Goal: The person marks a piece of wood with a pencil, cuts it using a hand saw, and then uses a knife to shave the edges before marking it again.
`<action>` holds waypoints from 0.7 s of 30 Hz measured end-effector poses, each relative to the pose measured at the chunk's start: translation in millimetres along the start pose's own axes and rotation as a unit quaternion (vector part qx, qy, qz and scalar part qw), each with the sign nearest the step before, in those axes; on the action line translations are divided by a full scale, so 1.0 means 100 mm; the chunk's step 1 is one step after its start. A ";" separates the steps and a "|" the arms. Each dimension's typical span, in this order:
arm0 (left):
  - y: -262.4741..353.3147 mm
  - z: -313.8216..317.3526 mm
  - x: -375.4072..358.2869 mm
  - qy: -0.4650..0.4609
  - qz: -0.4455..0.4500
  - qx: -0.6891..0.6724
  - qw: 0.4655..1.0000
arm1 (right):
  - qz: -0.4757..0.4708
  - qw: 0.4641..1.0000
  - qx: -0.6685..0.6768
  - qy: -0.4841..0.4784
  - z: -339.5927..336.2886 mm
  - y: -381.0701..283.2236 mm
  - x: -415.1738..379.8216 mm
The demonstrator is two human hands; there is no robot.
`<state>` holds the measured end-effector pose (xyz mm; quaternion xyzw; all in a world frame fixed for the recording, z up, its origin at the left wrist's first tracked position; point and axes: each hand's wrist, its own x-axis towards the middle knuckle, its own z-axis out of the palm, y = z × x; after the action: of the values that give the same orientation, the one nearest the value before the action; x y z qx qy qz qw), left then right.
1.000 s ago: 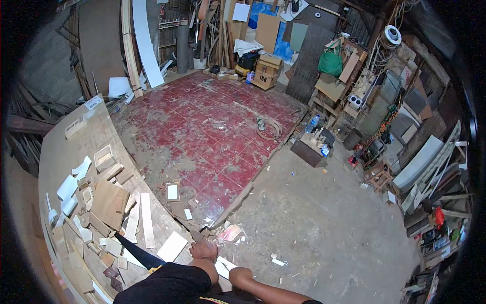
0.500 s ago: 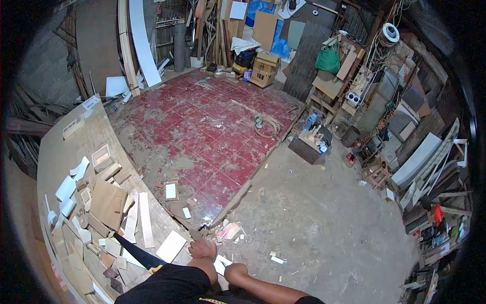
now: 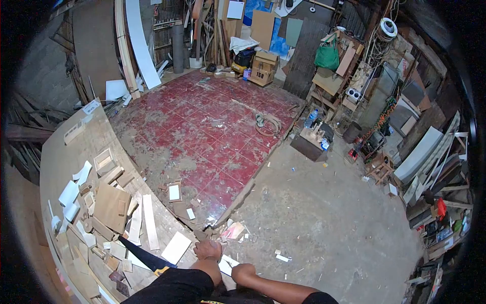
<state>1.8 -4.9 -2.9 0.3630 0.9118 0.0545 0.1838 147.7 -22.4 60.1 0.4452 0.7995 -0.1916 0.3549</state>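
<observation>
My left hand is at the lower middle, beside the front edge of the plywood worktop. Its fingers are curled, and anything under them is hidden. Right of it, my right hand is bent down at the end of the bare forearm, its fingers out of sight. Between the two hands lies a narrow white piece. Left of my left hand, a white rectangular board lies on the worktop. A handsaw with a dark blade and yellow-black handle rests beside my left sleeve.
Wood offcuts, a brown panel and curled white sheets cover part of the worktop. Beyond are red floor tiles with a coiled hose, a cardboard box and a dark crate. Timber and tools line the right wall.
The view has shifted slightly, so most things sit a little lower and to the right. Both hands keep nearly the same places beside the white piece.
</observation>
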 end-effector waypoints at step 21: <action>0.06 -0.07 -0.03 -0.021 0.002 0.020 1.000 | 0.054 0.997 0.060 0.002 0.48 -0.06 0.77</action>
<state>4.8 -2.1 6.2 0.3697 0.9079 0.0292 0.1953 135.0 -11.1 -29.1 0.5084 0.7623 -0.2191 0.3353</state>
